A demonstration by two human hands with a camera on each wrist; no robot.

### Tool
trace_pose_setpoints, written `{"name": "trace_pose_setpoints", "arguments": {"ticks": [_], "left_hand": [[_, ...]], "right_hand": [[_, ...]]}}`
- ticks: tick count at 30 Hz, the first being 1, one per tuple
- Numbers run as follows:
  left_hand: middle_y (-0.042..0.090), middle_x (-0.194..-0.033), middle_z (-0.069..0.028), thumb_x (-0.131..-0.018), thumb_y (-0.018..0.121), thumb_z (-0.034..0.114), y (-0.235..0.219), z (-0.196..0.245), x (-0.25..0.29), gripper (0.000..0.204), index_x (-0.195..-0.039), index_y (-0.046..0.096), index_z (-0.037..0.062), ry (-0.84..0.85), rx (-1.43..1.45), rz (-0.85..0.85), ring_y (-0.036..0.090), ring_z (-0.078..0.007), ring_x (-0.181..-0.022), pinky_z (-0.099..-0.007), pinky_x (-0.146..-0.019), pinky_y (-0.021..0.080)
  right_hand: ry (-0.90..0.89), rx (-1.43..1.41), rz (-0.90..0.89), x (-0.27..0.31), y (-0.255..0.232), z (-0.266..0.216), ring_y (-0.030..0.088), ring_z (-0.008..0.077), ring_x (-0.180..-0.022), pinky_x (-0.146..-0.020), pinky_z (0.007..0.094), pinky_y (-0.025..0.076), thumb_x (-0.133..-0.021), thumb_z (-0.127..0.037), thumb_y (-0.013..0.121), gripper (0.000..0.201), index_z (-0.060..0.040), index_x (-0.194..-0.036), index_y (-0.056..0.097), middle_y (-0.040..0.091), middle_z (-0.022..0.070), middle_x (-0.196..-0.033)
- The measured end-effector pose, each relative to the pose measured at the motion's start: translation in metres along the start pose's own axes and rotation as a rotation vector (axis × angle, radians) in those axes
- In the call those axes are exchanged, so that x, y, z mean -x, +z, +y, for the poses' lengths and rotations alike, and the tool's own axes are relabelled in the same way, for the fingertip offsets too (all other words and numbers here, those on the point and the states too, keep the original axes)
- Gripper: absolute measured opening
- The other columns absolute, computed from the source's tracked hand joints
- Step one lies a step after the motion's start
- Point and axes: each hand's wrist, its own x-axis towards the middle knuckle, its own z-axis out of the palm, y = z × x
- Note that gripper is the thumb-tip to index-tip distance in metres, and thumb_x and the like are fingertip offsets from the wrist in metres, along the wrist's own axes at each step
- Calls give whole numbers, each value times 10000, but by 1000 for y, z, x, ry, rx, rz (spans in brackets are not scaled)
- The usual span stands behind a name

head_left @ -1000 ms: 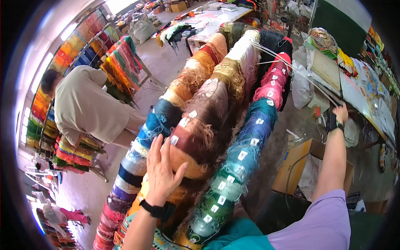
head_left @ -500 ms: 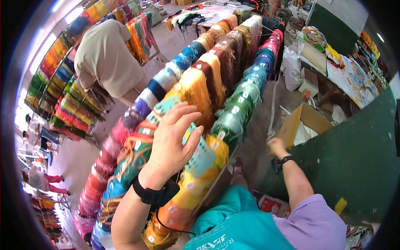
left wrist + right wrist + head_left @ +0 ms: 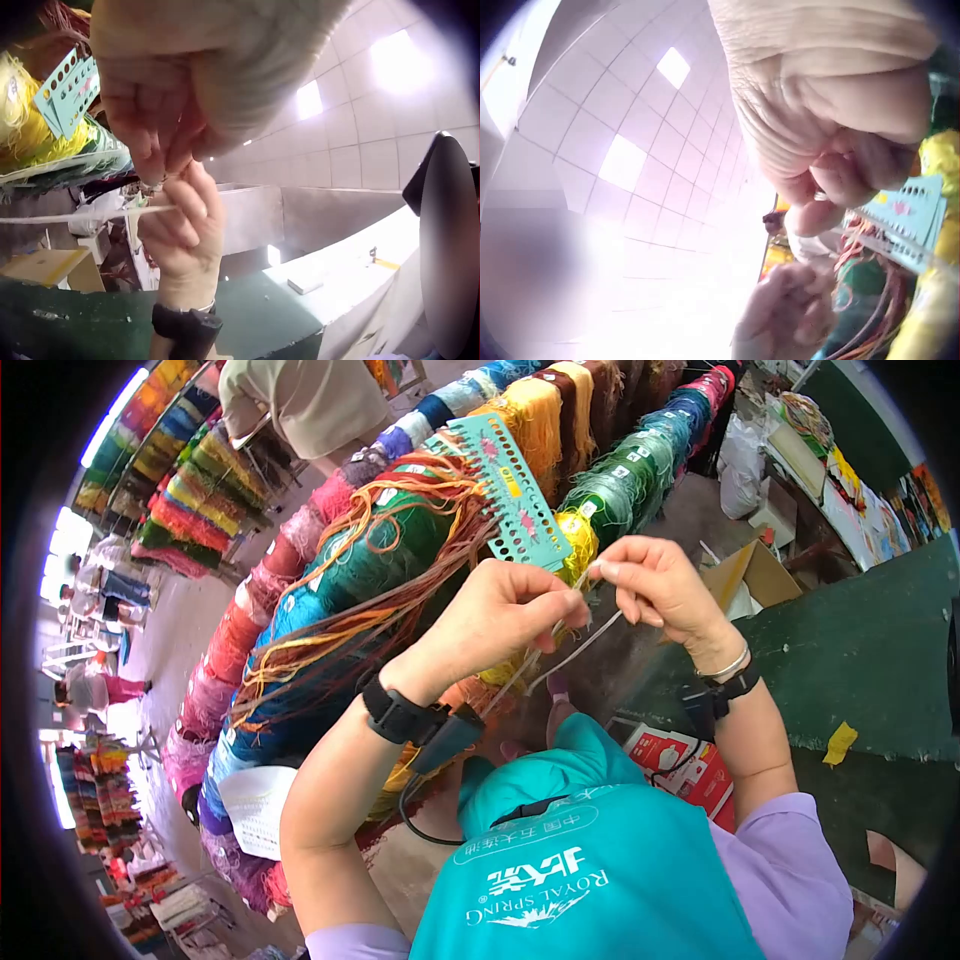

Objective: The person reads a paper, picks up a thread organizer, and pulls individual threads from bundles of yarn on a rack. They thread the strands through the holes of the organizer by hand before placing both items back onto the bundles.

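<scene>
In the head view my left hand (image 3: 490, 615) and right hand (image 3: 665, 585) are close together in front of my chest. Thumb and fingers of both pinch white thread (image 3: 578, 652), whose strands hang below between them. The left wrist view has the fingertips meeting, with one thread (image 3: 90, 218) running off leftward from the right hand (image 3: 184, 232). Just beyond the hands lies a turquoise punched card (image 3: 508, 495) with printed flowers. Long orange, brown and maroon threads (image 3: 400, 600) trail from its holes over the skeins.
Rails of coloured thread skeins (image 3: 625, 485) run away ahead of me. A dark green board (image 3: 850, 650) is at my right, beside an open cardboard box (image 3: 755, 575). A person in a beige top (image 3: 310, 405) stands beyond the racks; a white paper sheet (image 3: 255, 810) hangs at the left.
My right hand, earlier stretched far right pulling long white threads off the rack, has come in to meet the left. The left hand, open before, now pinches thread. The view has turned downward.
</scene>
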Motion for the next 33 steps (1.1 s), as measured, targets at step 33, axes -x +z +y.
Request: {"name": "trace_pose_setpoints", "arguments": {"ticks": [33], "left_hand": [[493,-554,31,-987,544,182,-26,-31,29,202,-958,644,9,-275,226,395,439,-52,-462,-197,-453,342]], "right_hand": [[-195,-235,952,-123,-336,33,564,72,-533,-414,188,361,-886,-176,688,99,-107,-938,639,696,32,-819]]}}
